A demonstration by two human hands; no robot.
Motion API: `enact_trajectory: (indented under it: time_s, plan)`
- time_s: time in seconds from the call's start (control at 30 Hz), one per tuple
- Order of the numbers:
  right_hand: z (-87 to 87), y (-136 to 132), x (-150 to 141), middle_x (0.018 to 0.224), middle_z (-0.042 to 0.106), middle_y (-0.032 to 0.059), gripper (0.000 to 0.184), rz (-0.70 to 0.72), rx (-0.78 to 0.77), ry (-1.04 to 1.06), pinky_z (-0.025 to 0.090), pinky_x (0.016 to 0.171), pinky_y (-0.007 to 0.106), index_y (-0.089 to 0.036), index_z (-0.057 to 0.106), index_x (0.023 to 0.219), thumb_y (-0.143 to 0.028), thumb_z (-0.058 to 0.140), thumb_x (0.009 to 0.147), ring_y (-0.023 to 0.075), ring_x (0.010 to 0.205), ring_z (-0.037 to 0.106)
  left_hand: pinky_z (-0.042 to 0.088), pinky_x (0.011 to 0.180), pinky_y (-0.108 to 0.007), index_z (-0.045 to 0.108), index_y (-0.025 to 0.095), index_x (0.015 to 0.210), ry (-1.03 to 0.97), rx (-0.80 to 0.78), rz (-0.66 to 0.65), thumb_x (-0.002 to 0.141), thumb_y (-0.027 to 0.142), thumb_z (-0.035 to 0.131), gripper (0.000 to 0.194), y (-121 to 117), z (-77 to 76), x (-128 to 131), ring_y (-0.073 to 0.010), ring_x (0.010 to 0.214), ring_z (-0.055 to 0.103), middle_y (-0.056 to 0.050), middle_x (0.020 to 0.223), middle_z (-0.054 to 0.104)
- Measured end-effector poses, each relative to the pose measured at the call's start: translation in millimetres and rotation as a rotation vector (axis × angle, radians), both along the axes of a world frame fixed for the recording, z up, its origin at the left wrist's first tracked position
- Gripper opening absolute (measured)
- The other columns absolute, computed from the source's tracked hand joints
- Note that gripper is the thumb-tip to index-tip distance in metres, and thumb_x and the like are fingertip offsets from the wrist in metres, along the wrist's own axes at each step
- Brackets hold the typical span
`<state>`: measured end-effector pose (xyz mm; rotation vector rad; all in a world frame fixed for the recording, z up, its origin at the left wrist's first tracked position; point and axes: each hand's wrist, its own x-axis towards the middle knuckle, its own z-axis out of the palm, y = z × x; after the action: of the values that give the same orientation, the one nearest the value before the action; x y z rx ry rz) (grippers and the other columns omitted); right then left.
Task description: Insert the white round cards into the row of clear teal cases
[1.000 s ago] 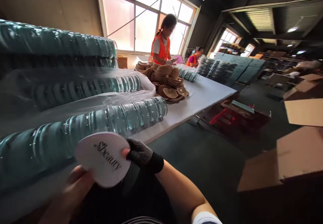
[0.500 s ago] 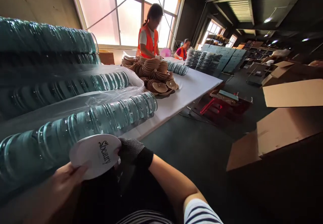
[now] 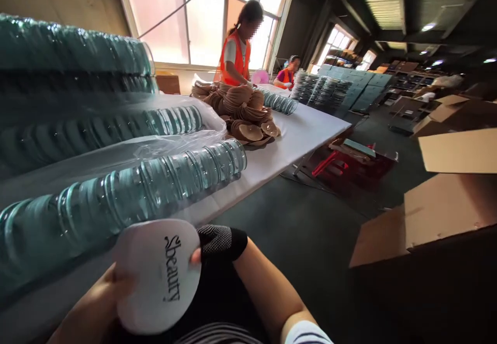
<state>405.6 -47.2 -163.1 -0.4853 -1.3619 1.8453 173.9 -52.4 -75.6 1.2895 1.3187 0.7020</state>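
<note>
A white rounded disc (image 3: 149,282) printed with the word "beauty" is held low in front of my body, its printed face towards me. My left hand (image 3: 112,295), bare and smeared by motion, grips the disc's left edge. On the opposite edge, my right hand (image 3: 212,243), in a black dotted glove with a bare thumb tip showing, pinches the disc; its other fingers are hidden behind. Just beyond the disc lies a long row of nested clear bluish plastic pieces (image 3: 155,186) on the white-covered table (image 3: 310,126).
More nested clear plastic rows (image 3: 73,54) are piled at the left, beside a clear plastic bag (image 3: 174,142). Brown rounded pieces (image 3: 248,132) are heaped mid-table. A co-worker in an orange vest (image 3: 236,64) stands behind them. Open cartons (image 3: 446,214) are at the right, a red stool (image 3: 334,163) beyond.
The disc has come down towards me and turned so that its print faces me more fully. Both hands still hold it; my right thumb now shows on its front.
</note>
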Motion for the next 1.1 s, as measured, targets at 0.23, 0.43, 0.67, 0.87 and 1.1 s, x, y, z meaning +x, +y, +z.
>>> enact_trajectory:
  time_s: [0.23, 0.43, 0.67, 0.87, 1.1]
  plan:
    - [-3.0, -10.9, 4.8, 0.107, 0.071, 0.0118, 0.054, -0.279, -0.098, -0.015, 0.053, 0.094, 0.044, -0.013, 0.071, 0.109, -0.048, 0.081, 0.070, 0.0240, 0.098, 0.067, 0.056, 0.084, -0.049, 0.079, 0.014, 0.099, -0.015, -0.057, -0.258, 0.059, 0.050, 0.083, 0.053, 8.5, 6.0, 2.5, -0.0382, 0.094, 0.069, -0.014, 0.095, 0.076]
    - [9.4, -22.1, 19.0, 0.113, 0.070, 0.0135, 0.041, -0.118, -0.120, 0.101, 0.055, 0.092, 0.042, -0.017, 0.071, 0.115, -0.038, 0.075, 0.081, 0.0247, 0.101, 0.068, 0.055, 0.089, -0.047, 0.072, 0.015, 0.116, -0.532, -0.202, -0.351, 0.057, 0.034, 0.089, 0.065, 15.3, -7.9, 6.0, -0.0381, 0.109, 0.067, -0.020, 0.119, 0.070]
    - [-20.4, 5.9, 0.0, 0.108, 0.069, 0.0167, 0.060, -0.394, -0.172, -0.028, 0.056, 0.076, 0.037, -0.011, 0.065, 0.115, -0.049, 0.078, 0.069, 0.0242, 0.090, 0.066, 0.056, 0.076, -0.037, 0.075, 0.012, 0.095, -0.181, 0.037, -0.186, 0.061, 0.039, 0.085, 0.045, 22.3, -25.0, 5.3, -0.0296, 0.087, 0.069, -0.013, 0.092, 0.074]
    - [-20.1, 8.3, -24.1, 0.142, 0.052, 0.0177, 0.077, -0.939, -0.021, -0.171, 0.054, 0.094, 0.043, -0.018, 0.031, 0.153, -0.054, 0.054, 0.089, 0.0255, 0.121, 0.058, 0.054, 0.074, -0.034, 0.075, 0.012, 0.094, 0.006, 0.243, 0.124, 0.070, 0.050, 0.078, 0.045, 32.4, -33.5, 7.5, -0.0268, 0.086, 0.070, -0.011, 0.090, 0.076]
    - [-34.3, -31.2, -56.2, 0.132, 0.060, 0.0175, 0.037, -1.227, 0.436, -0.501, 0.050, 0.101, 0.046, -0.020, 0.065, 0.115, -0.045, 0.054, 0.091, 0.0295, 0.125, 0.056, 0.056, 0.075, -0.033, 0.075, 0.011, 0.094, -0.262, 0.224, 0.260, 0.063, 0.044, 0.085, 0.046, 37.2, -50.5, 21.6, -0.0240, 0.083, 0.070, -0.010, 0.089, 0.076]
